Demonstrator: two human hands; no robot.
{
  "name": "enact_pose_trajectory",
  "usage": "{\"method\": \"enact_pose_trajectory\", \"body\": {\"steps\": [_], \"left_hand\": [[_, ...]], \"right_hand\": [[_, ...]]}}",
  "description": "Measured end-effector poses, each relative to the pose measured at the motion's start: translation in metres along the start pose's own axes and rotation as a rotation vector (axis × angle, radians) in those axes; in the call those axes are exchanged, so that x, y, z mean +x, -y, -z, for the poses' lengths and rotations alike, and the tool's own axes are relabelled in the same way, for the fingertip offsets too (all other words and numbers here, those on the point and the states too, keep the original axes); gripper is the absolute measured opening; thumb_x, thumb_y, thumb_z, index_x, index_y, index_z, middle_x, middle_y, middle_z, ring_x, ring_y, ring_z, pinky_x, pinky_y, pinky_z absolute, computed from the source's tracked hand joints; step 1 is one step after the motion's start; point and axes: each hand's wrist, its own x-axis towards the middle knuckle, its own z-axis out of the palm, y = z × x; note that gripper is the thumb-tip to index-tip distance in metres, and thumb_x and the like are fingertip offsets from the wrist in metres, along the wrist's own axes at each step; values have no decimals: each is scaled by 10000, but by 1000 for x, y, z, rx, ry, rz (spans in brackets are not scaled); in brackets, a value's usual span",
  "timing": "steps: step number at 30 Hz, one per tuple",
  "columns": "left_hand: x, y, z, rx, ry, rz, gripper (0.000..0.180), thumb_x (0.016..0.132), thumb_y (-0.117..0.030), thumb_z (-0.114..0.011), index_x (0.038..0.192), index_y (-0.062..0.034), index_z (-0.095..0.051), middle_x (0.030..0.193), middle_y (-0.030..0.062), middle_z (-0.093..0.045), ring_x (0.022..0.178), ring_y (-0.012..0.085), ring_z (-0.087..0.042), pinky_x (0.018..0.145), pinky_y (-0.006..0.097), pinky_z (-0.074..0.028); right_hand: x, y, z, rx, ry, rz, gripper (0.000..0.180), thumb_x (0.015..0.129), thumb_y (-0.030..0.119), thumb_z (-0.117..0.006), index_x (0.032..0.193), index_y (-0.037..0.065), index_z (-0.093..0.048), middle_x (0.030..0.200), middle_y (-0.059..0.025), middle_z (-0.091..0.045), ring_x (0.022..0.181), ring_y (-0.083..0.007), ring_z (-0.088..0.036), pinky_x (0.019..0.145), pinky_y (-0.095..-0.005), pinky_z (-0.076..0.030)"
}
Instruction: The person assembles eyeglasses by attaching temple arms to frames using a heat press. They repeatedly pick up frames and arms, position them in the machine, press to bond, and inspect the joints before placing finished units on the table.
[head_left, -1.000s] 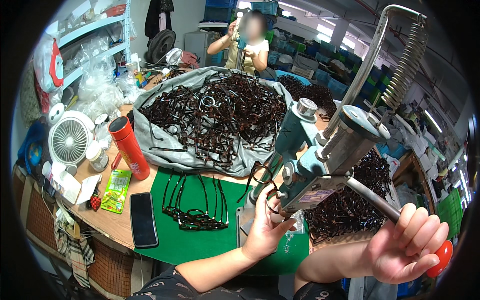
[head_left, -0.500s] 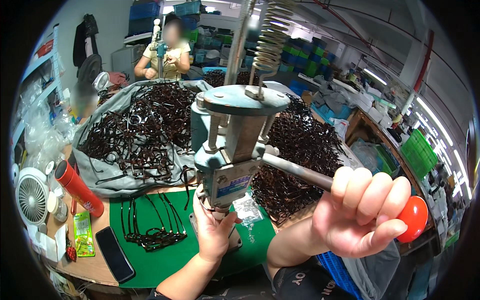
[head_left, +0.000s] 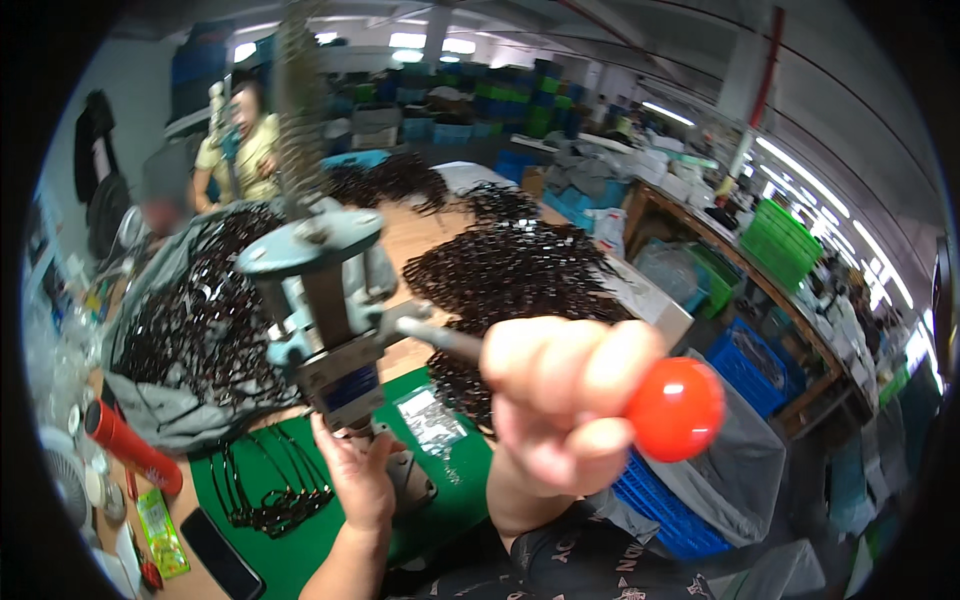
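Note:
A bench hand press (head_left: 335, 290) with a round top plate and a tall coil spring stands over a green mat (head_left: 400, 540). My right hand (head_left: 570, 400) is wrapped around its lever (head_left: 450, 340), just inboard of the red ball knob (head_left: 676, 410). Under the press head my left hand (head_left: 358, 480) has its thumb and fingers curled in at the tool; whatever they pinch is hidden. Left of that hand, several dark eyeglass frames (head_left: 275, 512) lie on the mat with their temples extended. A clear bag of small parts (head_left: 430, 418) rests on the mat right of the press.
Heaps of dark frames lie left (head_left: 200, 335) and right (head_left: 520, 270) of the press. A phone (head_left: 222, 555), green packet (head_left: 162, 532), red flask (head_left: 135, 450) and white fan (head_left: 65, 475) line the left side. A blue crate (head_left: 670, 510) sits at right. A co-worker (head_left: 240, 150) sits across.
My view has swung right, so the press and bench appear further left. My right hand, still on the lever, looks larger and closer, and blurred. My left hand stays under the press head.

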Motion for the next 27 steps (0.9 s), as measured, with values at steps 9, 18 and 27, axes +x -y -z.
{"method": "enact_pose_trajectory", "body": {"steps": [9,18,27], "left_hand": [[1,-3,-13,130,36,-128,467,805,41,-543,1224,-41,-353,1086,45,-480,984,139,-477,821,268,-414],[-3,-13,-11,100,78,-147,370,921,-184,-460,1231,-24,-339,1136,72,-474,1036,158,-462,894,303,-379],[1,4,-13,43,60,-126,361,951,-236,-387,1248,-37,-331,1160,85,-462,1083,187,-442,943,338,-353]], "right_hand": [[-2,7,12,32,102,-99,242,739,58,-697,746,47,-455,680,-24,-425,590,-102,-382,540,-234,-307],[-5,-4,12,-67,132,-32,255,711,84,-726,752,59,-476,675,-12,-441,585,-106,-406,540,-239,-327],[-1,8,17,-31,126,-73,250,709,84,-726,754,54,-482,686,-26,-451,602,-114,-418,549,-242,-335]]}}
